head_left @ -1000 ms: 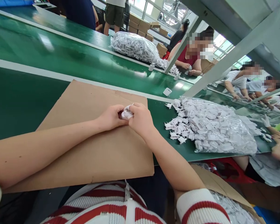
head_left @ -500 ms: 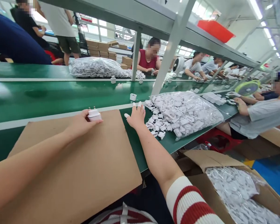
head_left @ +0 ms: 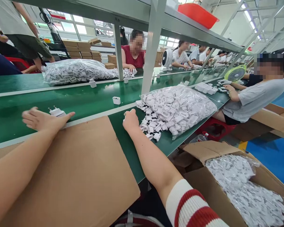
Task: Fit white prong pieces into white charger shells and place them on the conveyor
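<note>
My left hand (head_left: 44,119) is over the green belt's near edge, its fingers stretched out and thumb apart. Right beside its palm stands a white plug charger (head_left: 56,111) with two pins pointing up; the fingers do not wrap round it. My right hand (head_left: 131,120) is curled closed on the green bench by the loose white charger parts (head_left: 153,123). Its fingertips are turned away, so what they pinch, if anything, is hidden. Beyond it a white charger housing (head_left: 116,100) stands on the belt. A clear bag of white housings (head_left: 180,107) lies to the right.
A cardboard sheet (head_left: 82,170) covers the bench under my left arm. A metal post (head_left: 151,47) rises behind the bag. An open carton (head_left: 198,183) of bagged white parts stands low at right. Co-workers sit across the belt and at right, near a green fan (head_left: 235,74).
My left hand has moved left to the belt and its fingers have opened off the plug charger. My right hand's spread fingers have curled closed. The view has shifted right.
</note>
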The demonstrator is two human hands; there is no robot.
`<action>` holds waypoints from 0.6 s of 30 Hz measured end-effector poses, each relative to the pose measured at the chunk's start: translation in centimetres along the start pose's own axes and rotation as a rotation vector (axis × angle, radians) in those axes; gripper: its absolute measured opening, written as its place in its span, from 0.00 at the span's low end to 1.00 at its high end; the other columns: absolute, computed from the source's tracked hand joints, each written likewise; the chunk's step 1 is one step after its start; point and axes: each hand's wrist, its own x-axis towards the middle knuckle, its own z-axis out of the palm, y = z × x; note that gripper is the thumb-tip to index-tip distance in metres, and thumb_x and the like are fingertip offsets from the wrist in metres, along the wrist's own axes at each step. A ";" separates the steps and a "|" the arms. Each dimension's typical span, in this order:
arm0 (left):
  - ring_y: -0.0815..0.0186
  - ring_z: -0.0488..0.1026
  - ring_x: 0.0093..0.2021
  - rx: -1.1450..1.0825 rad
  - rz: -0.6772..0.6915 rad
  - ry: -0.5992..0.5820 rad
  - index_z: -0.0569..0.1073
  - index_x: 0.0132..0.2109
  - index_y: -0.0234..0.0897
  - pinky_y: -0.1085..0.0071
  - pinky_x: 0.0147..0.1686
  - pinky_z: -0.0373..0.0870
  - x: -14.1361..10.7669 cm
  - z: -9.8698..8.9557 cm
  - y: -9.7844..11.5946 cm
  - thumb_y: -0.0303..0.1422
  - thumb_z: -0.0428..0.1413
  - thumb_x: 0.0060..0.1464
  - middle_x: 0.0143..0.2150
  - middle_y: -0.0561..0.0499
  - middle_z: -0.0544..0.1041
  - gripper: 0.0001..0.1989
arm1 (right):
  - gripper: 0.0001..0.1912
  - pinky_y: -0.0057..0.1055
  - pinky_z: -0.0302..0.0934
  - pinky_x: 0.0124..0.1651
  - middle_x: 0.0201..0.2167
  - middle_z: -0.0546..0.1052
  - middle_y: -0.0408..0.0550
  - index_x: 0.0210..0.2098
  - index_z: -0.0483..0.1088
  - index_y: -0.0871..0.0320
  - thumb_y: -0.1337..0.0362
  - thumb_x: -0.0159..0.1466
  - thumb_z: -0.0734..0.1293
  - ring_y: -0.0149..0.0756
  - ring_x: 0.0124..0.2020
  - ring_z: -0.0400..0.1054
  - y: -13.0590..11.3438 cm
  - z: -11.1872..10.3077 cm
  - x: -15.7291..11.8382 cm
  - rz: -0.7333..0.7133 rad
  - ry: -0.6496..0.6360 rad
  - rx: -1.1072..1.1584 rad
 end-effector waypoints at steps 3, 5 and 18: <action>0.46 0.54 0.69 0.003 0.068 0.207 0.53 0.65 0.33 0.42 0.65 0.56 1.5 1.9 -0.4 0.46 0.61 0.58 0.63 0.38 0.64 0.38 | 0.18 0.42 0.69 0.48 0.56 0.64 0.59 0.51 0.70 0.60 0.68 0.62 0.70 0.47 0.47 0.73 -0.2 0.2 -0.1 -0.006 -0.034 -0.018; 0.47 0.49 0.71 0.019 0.268 0.236 0.53 0.67 0.30 0.44 0.69 0.49 2.4 3.9 0.0 0.47 0.61 0.58 0.68 0.36 0.57 0.41 | 0.19 0.41 0.69 0.48 0.56 0.64 0.58 0.52 0.69 0.59 0.66 0.62 0.70 0.46 0.46 0.74 -0.3 0.4 -0.1 -0.019 -0.057 -0.013; 0.49 0.67 0.63 0.048 0.532 -0.542 0.60 0.69 0.29 0.57 0.64 0.62 8.0 15.2 6.3 0.31 0.55 0.58 0.66 0.36 0.67 0.33 | 0.24 0.39 0.68 0.54 0.57 0.62 0.57 0.60 0.67 0.58 0.71 0.64 0.61 0.42 0.45 0.71 -0.8 1.0 -0.2 -0.109 0.065 0.163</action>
